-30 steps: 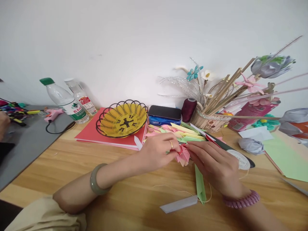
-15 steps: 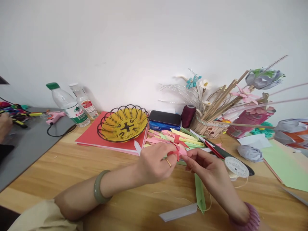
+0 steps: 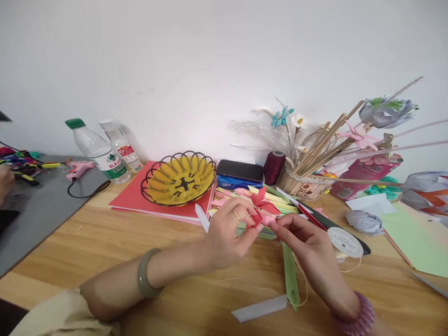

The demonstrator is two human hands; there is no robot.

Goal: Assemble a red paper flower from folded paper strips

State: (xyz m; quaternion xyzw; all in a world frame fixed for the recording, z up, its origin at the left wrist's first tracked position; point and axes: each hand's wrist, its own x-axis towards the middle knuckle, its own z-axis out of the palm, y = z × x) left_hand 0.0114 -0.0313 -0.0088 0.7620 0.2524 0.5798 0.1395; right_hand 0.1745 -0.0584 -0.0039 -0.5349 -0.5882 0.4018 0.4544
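holding the pink and red folded paper flower (image 3: 263, 212) between both our hands, we now have it lifted off the table (image 3: 105, 242) and up over the pile of folded paper strips (image 3: 276, 198). a second ago it lay low against the wood, half hidden under our fingers; now its red petals stand free above them, so the piece is easier to see and turn. our left hand (image 3: 226, 233) pinches the flower's near side with thumb and forefinger, the ringed finger curled above it. our right hand (image 3: 306, 240) has slid back toward us and grips the flower's right edge with its fingertips, closed on the paper, not flat on it as before. a thin thread (image 3: 301, 275) trails from under the right hand across the table, past a green folded strip (image 3: 290, 275) and a grey one (image 3: 261, 308), both lying where they were.

as for containers: the yellow wire basket (image 3: 178, 177) sits on red card sheets (image 3: 133, 196), and we see nothing in it. the woven pot (image 3: 303, 184) to the right is crammed with wooden sticks and paper flowers on stems. two plastic bottles (image 3: 101, 151) stand near the wall, the green-capped one looking nearly drained. a dark case (image 3: 240, 170) rests on a blue packet beside a maroon thread spool (image 3: 273, 167). a white reel (image 3: 345, 242) lies just right of our right hand. at far left another person's hand (image 3: 5, 182) rests by some coloured pens.
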